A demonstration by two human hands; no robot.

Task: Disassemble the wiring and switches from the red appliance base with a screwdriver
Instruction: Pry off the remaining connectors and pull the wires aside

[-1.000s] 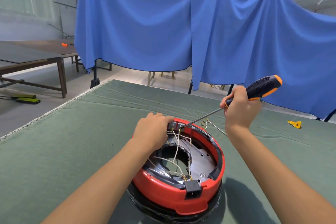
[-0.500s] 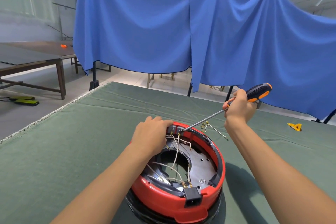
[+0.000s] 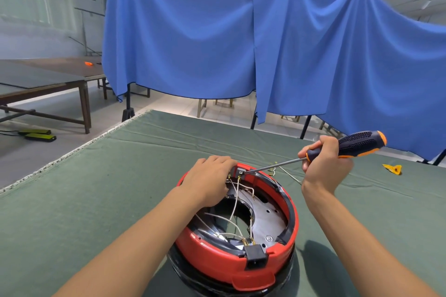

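Nearest you, the red appliance base [image 3: 217, 258] sits on the green-covered table [image 3: 72, 212], standing on a black lower ring. A black socket block [image 3: 255, 259] is set in the near rim, and white wires [image 3: 235, 202] run from it across the open metal interior up to the switches [image 3: 237, 172] at the far rim.

Your left hand [image 3: 208, 179] lies over the far-left part of the rim, fingers bent down over the edge right beside the switches; whether they actually pinch anything there is hidden by the hand itself.

Your right hand [image 3: 324, 164] is off to the right, above the table and apart from the base, curled tightly round the black-and-orange screwdriver [image 3: 347, 146] where the handle meets the shaft. The handle points up and to the right; the shaft slopes down to the left, and its tip meets the right-hand switch at the rim.

Just past the base, between your two hands, a few loose wires [image 3: 286, 172] with yellow ends lie on the cloth. Farther right on the table there is a small yellow piece [image 3: 392, 168].

Beyond the table, a blue cloth [image 3: 241, 31] hangs across the room, with a wooden bench table [image 3: 48, 79] to the left.
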